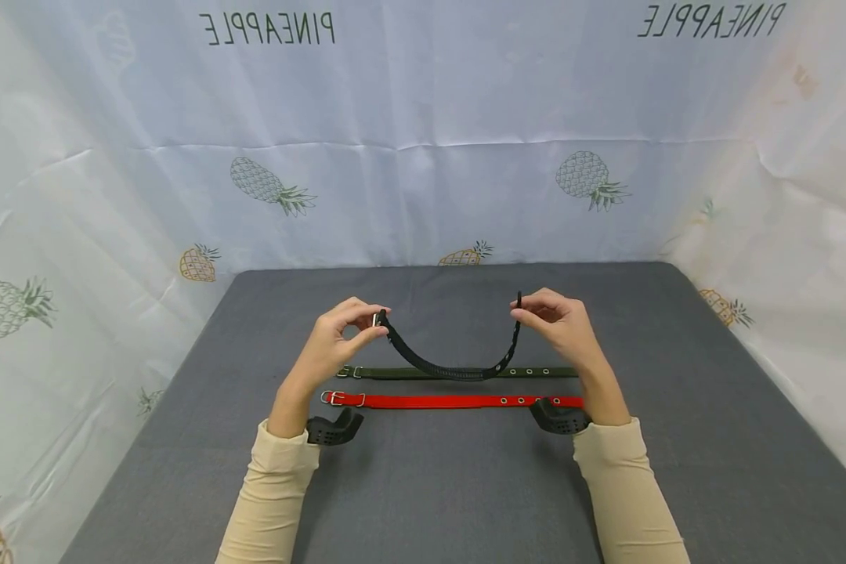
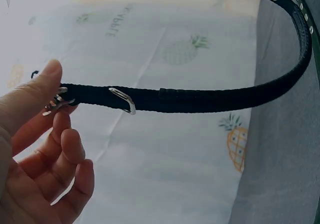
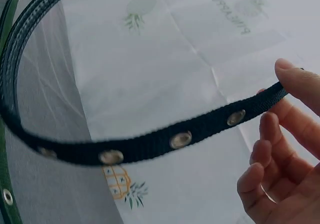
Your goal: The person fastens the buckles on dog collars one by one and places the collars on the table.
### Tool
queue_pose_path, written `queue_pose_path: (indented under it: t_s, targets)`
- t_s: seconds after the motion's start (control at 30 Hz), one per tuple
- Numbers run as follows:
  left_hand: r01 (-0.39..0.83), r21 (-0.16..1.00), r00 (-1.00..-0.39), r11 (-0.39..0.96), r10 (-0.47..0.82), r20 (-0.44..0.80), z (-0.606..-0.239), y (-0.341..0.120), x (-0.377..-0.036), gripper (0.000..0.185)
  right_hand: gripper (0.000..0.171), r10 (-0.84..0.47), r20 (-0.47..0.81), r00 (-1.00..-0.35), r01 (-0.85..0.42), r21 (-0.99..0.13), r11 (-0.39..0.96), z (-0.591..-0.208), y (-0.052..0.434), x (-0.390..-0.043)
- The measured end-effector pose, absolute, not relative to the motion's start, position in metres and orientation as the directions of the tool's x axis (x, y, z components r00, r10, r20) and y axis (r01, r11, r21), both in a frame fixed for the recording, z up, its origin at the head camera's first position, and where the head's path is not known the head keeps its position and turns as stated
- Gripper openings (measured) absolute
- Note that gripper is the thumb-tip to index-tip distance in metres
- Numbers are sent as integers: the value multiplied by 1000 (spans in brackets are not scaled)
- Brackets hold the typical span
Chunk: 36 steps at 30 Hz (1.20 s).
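A black webbing collar (image 1: pixel 451 365) hangs in a U above the grey table (image 1: pixel 465 486), held up at both ends. My left hand (image 1: pixel 338 333) pinches its buckle end (image 2: pixel 57 100) between thumb and forefinger; a metal ring (image 2: pixel 123 99) sits just along the strap. My right hand (image 1: pixel 553 317) pinches the tip end with the eyelets (image 3: pixel 181 139). Under the sagging strap a dark green collar (image 1: pixel 458 373) lies flat on the table, and a red collar (image 1: pixel 451 401) lies parallel just in front of it, both with buckles to the left.
A white sheet printed with pineapples (image 1: pixel 423 141) walls in the table at the back and both sides. Black wrist mounts (image 1: pixel 333 429) sit under both forearms, just above the mat.
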<state>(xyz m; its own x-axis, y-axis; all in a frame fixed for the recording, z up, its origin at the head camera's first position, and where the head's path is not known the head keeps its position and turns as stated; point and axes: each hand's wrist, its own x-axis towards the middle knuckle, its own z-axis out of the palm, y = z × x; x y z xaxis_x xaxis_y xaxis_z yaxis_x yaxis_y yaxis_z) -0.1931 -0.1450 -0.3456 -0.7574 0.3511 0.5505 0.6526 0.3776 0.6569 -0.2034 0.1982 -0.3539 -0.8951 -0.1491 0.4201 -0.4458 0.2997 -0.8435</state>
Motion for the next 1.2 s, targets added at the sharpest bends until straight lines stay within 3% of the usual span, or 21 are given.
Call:
queue_pose_path:
  t_s: [0.17,0.4,0.67,0.9,1.2]
  targets:
    - [661,669,-749,340,350,563,-345,-134,-194,28,10,-185,430,-884,-465,-850,247,-353,185,-202]
    - [668,690,-740,278,336,582,-349,-116,-197,28,21,-270,452,-850,-498,-857,132,-351,165,-199]
    - [640,765,-741,70,321,590,-356,-98,-194,32,22,-300,422,-856,-498,-828,257,-348,144,-192]
    - [599,799,-760,-49,279,587,-359,-86,-188,36,21,-346,392,-852,-491,-827,272,-347,135,-186]
    - [424,897,-854,-124,276,442,-356,-75,-180,41,23,-366,362,-857,-477,-826,300,-347,133,-181]
